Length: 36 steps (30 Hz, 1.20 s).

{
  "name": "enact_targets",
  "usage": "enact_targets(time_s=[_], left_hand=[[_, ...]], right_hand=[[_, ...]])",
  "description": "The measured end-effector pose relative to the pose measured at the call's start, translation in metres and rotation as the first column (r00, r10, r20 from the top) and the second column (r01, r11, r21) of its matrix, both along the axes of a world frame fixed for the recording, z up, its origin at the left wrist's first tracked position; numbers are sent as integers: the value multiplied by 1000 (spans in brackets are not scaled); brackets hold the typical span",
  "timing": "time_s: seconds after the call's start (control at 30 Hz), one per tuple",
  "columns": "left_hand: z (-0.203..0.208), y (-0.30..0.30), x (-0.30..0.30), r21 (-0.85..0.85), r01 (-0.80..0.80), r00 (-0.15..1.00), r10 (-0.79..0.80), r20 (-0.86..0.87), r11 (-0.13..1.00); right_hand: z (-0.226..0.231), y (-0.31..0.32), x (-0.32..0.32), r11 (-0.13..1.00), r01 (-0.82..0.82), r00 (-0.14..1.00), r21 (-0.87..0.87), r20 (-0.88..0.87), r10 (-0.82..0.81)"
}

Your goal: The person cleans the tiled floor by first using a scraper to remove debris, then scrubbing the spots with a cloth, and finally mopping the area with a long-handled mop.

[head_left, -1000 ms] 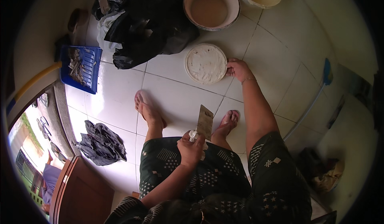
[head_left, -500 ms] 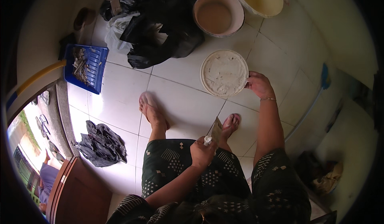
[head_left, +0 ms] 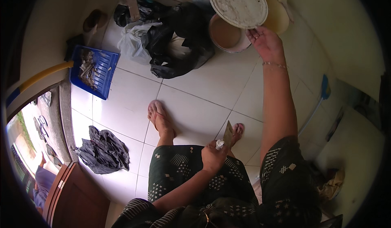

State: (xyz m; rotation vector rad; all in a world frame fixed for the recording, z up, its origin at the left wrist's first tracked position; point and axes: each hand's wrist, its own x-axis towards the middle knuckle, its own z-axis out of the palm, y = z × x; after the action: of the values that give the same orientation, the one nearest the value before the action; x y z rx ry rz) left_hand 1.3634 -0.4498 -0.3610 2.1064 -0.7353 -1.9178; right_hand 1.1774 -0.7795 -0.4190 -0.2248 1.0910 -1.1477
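Out in front, my right hand (head_left: 266, 45) pinches the near rim of a round, off-white bucket lid (head_left: 239, 5) smeared with a pale paste. The lid hangs over a pinkish bucket (head_left: 240, 47) and hides part of its mouth. Just right of that bucket stands a cream-yellow tub (head_left: 279, 18), also partly covered by the lid. Above my lap, my left hand (head_left: 214, 159) is closed around a flat scraper (head_left: 230, 134). Its blade points up and away, and a lump of white paste (head_left: 220, 144) sits by my fingers. The scraper's handle is hidden.
Black plastic bags (head_left: 183, 37) and a whitish bag (head_left: 136, 41) lie left of the buckets. A blue dustpan (head_left: 106, 73) with debris is at the left, a crumpled black bag (head_left: 104, 150) nearer. A brown wooden cabinet (head_left: 79, 195) stands low left. A blue-headed stick (head_left: 324, 87) leans right.
My right hand has carried the lid forward from over the floor tiles to above the buckets. My left hand keeps the scraper near my lap. The view has shifted slightly.
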Motion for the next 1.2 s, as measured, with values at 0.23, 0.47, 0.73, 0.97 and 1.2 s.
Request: enact_targets(time_s=[0.23,0.47,0.73,0.97,1.2], left_hand=[[10,-16,13,-13,-10,1000,10,11,1000],[14,-28,23,-35,-123,992,123,8,992],[19,-42,27,-11,-129,992,129,4,992],[21,-50,30,21,-132,991,133,-24,991],[21,-50,26,-11,-93,994,93,-51,996]], right_hand=[[-11,-81,66,970,230,973,73,16,-232],[-17,-105,89,973,227,973,34,27,-228],[-26,-108,107,980,191,977,45,90,-195],[-40,-118,112,921,348,920,174,129,-371],[-101,-120,27,995,-10,849,-94,-527,-41]])
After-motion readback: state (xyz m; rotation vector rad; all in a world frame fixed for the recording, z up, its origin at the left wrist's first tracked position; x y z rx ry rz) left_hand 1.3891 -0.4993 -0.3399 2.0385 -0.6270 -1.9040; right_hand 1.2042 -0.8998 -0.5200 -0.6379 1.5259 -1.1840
